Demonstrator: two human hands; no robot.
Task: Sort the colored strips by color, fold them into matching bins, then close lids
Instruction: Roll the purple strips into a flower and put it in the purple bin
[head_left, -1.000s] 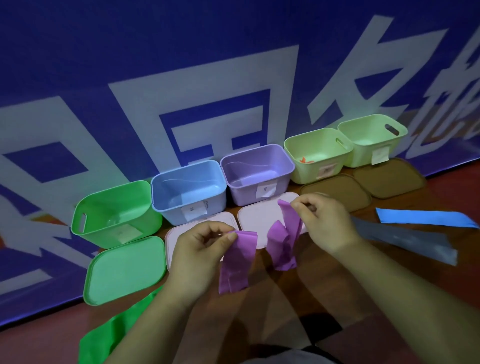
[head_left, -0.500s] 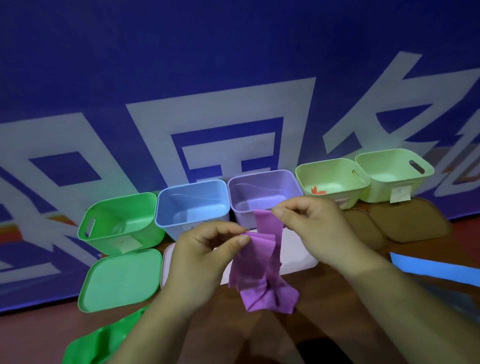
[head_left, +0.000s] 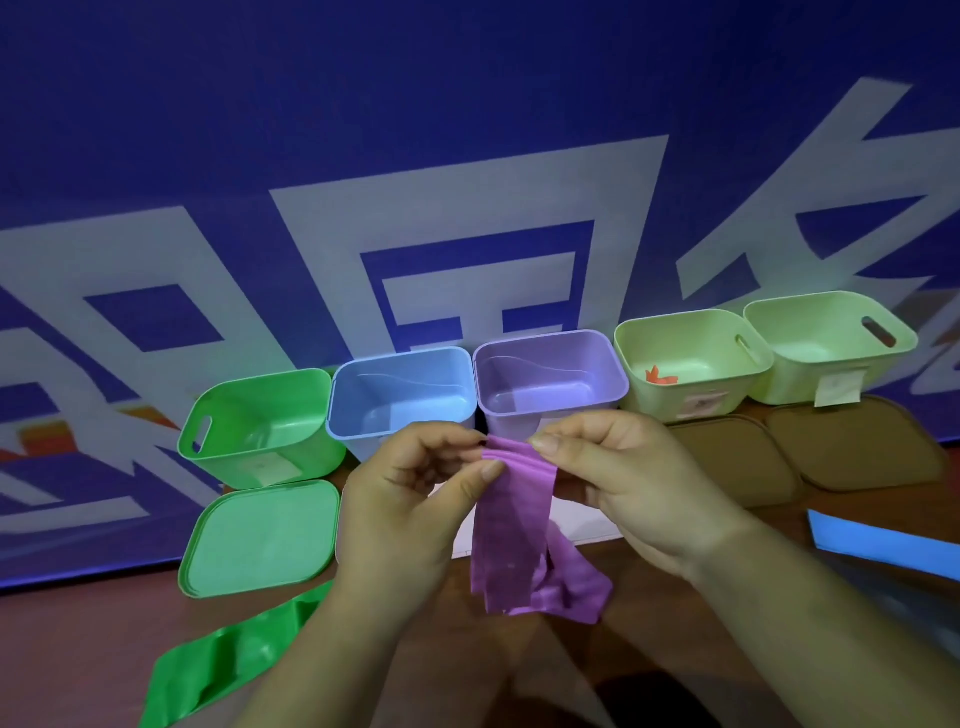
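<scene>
A purple strip (head_left: 514, 525) hangs folded between my hands, just in front of the open purple bin (head_left: 550, 379). My left hand (head_left: 410, 499) pinches its top left edge with thumb and fingers. My right hand (head_left: 623, 478) pinches the top right edge. The strip's lower end bunches on the table. A green strip (head_left: 228, 654) lies at the lower left and a blue strip (head_left: 883, 540) at the right edge.
A row of open bins stands against the blue wall: green bin (head_left: 260, 426), blue bin (head_left: 400, 395), and two pale green bins (head_left: 691, 358), one holding an orange scrap (head_left: 660, 376). A green lid (head_left: 260, 535) and two brown lids (head_left: 852, 447) lie before them.
My hands have come together, bringing the two ends of the purple strip into one folded bundle. The view has tilted up a little.
</scene>
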